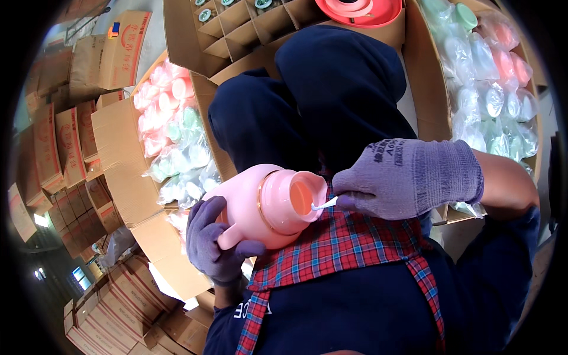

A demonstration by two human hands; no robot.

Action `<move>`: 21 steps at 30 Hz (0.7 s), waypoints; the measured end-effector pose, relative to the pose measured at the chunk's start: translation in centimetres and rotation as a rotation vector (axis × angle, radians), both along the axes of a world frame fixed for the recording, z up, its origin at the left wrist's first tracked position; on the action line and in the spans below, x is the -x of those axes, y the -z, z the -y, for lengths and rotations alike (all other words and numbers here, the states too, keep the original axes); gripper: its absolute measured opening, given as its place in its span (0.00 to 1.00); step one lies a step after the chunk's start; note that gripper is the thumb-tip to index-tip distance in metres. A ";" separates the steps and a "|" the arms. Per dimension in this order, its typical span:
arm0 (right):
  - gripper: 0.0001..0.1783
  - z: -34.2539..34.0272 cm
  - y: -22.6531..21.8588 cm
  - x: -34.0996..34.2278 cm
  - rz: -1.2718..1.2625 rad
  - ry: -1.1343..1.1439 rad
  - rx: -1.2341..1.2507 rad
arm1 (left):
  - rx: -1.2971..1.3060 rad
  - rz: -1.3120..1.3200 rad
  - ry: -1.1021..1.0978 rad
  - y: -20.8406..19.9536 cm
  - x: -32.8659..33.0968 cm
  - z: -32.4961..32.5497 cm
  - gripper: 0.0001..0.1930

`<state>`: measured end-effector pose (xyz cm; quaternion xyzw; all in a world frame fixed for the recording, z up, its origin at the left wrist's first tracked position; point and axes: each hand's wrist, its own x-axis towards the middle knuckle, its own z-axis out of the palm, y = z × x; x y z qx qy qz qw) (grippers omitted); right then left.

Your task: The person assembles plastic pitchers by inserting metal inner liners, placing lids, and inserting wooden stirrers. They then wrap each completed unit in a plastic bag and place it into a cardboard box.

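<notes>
Across my lap a pink vacuum jug point(242, 195) lies tilted, its open mouth turned to the right. A gold band circles its neck, and the inside looks orange-pink. My left hand point(216, 242), in a grey-purple glove, is closed around the jug's handle and lower side. My right hand point(408, 177), gloved alike, pinches a slim white stick point(325, 205). The stick's tip is at the rim of the mouth; whether it touches the rim I cannot tell.
Beyond my knees stands a divided carton point(236, 35) with several green-topped items, beside a red-pink round basin point(387, 15). Open cartons of bagged pastel parts flank me at left point(118, 160) and right point(429, 77). Stacked brown boxes point(127, 296) fill the far left.
</notes>
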<state>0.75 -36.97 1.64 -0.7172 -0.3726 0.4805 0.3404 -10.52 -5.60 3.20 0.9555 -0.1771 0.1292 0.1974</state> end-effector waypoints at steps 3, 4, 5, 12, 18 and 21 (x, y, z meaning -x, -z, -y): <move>0.19 -1.0 0.6 -1.1 -0.150 -0.086 0.124 | -0.085 -0.013 0.039 -0.6 0.3 0.9 0.34; 0.20 -1.4 0.8 -1.5 -0.219 -0.112 0.177 | -0.089 -0.025 0.047 -0.5 0.5 0.8 0.33; 0.21 -1.6 0.8 -1.7 -0.217 -0.117 0.181 | -0.093 -0.037 0.054 -0.5 0.9 0.6 0.33; 0.20 -2.9 1.3 -2.4 -0.016 -0.295 0.293 | -0.119 -0.085 0.037 -1.0 0.8 0.5 0.32; 0.15 -1.7 0.2 -1.5 0.223 -0.159 0.116 | -0.095 -0.077 0.074 -1.0 -1.1 0.6 0.32; 0.13 -1.7 0.1 -1.7 0.338 -0.141 0.103 | 0.037 -0.196 0.016 -1.3 -2.2 0.5 0.29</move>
